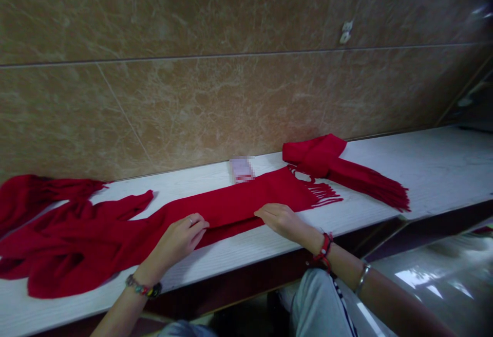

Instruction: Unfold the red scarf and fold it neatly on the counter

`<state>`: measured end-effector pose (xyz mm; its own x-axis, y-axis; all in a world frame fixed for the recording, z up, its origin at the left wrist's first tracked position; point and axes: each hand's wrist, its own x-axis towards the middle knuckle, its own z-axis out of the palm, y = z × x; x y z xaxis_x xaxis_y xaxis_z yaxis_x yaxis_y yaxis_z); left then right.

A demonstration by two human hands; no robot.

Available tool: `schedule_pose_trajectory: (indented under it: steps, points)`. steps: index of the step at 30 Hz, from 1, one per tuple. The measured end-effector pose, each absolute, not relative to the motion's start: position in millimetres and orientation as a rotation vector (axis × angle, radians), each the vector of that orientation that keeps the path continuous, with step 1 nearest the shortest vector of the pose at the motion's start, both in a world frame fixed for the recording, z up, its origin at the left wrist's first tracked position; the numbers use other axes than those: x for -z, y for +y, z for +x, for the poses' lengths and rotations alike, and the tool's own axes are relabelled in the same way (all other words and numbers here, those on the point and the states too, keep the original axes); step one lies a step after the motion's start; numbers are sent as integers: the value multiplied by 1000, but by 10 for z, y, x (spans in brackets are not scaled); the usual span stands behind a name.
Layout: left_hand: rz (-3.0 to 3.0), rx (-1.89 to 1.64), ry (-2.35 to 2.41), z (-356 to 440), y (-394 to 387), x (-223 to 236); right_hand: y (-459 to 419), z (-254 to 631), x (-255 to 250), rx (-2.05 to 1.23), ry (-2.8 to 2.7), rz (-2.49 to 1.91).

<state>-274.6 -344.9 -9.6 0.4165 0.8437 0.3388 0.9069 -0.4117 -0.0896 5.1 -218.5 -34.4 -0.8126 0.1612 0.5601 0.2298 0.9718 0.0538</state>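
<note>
A long red scarf [231, 201] lies lengthwise on the white tabletop, its fringed end to the right and its left part bunched up. My left hand [185, 237] pinches the scarf's near edge, left of the middle. Further right, my right hand [279, 220] pinches the same edge near the fringe. Between the two hands the upper layer is slightly raised, with a dark gap above the layer beneath. Both hands' fingertips are closed on the cloth.
A second red scarf [327, 160], loosely folded, lies to the right against the marbled wall [192, 100]. More red cloth [23, 198] is heaped at the far left. A small blurred packet [241, 168] sits by the wall. The white table [431, 162] has its front edge close to my knees.
</note>
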Motion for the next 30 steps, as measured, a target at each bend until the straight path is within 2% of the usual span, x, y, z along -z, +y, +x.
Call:
schedule_pose_trajectory:
  steps: [6, 13, 18, 23, 30]
  points:
    - [-2502, 172, -1522, -2720, -3519, 210, -2217, 103, 371, 146, -2737, -245]
    - [-2412, 482, -1501, -2751, -3508, 129, -2191, 117, 371, 156, -2579, -271]
    - [-2601, 341, -1507, -2694, -3562, 163, -2157, 153, 399, 146, -2652, -182]
    - [-2647, 352, -1587, -2686, -3606, 237, -2165, 175, 420, 124, -2741, -206]
    - [-2750, 294, -1752, -2633, -3502, 13, -2171, 93, 287, -126, -2700, -261]
